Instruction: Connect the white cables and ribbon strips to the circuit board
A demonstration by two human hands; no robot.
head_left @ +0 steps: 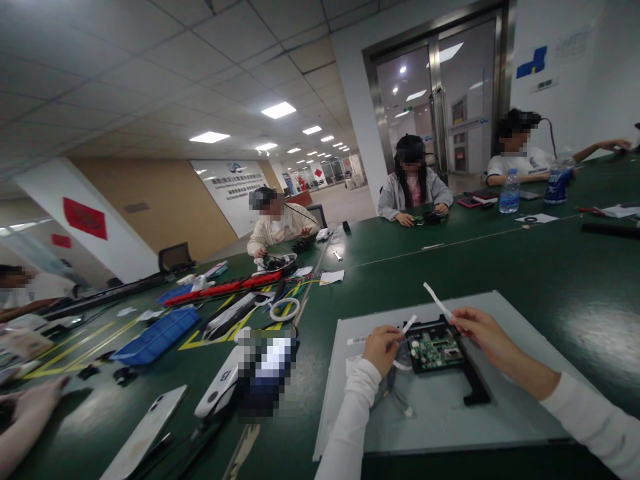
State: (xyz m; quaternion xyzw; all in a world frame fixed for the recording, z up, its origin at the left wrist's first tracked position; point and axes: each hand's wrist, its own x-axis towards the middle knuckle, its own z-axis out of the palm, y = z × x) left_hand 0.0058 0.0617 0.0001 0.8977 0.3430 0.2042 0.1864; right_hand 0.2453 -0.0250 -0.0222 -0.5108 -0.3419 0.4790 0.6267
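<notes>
A large grey flat panel (500, 420) lies on the table in front of me. On it rests a green circuit board (434, 351) with a black bracket (475, 381) around its far and right sides. My left hand (383, 348) pinches a short white strip (409, 325) at the board's left edge. Between the fingers of my right hand (477, 331), at the far right corner, is another narrow white strip (436, 297), its free end pointing up and left. Whether the two strips join is unclear. Grey cables (397, 393) lie left of the board, partly behind my left hand.
Left of the panel are a phone with a lit screen (273, 370), a white power bank (220, 387), a white phone (147, 433) and a blue tray (157, 337). A red power strip (225, 288) lies beyond. Several people sit around the green table (540, 267); another person's arm (35, 420) reaches in at left.
</notes>
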